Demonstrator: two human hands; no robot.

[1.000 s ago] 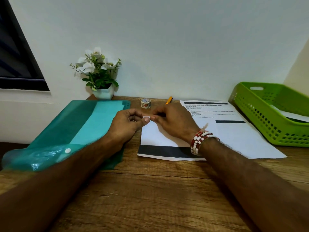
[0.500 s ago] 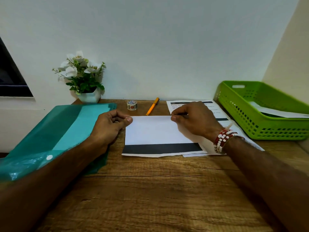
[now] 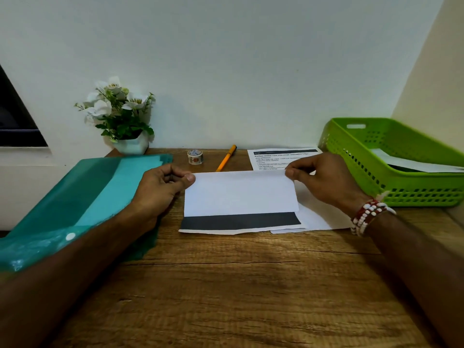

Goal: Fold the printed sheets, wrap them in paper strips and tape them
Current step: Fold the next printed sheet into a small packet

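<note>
Table (image 3: 226, 285): carried the sheet at its middle.
Folded sheet (image 3: 238, 192): lay flat between both hands, long axis left to right, dark band nearest the person.
Left hand (image 3: 160, 187): pinched the far left corner.
Right hand (image 3: 324, 182): pinched the far right corner.
Tape roll (image 3: 195, 156): stood beyond the sheet, nearer the left hand.

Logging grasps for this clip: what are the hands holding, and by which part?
Both hold the folded sheet by its far edge: left hand pinches the left corner, right hand the right corner.
</note>
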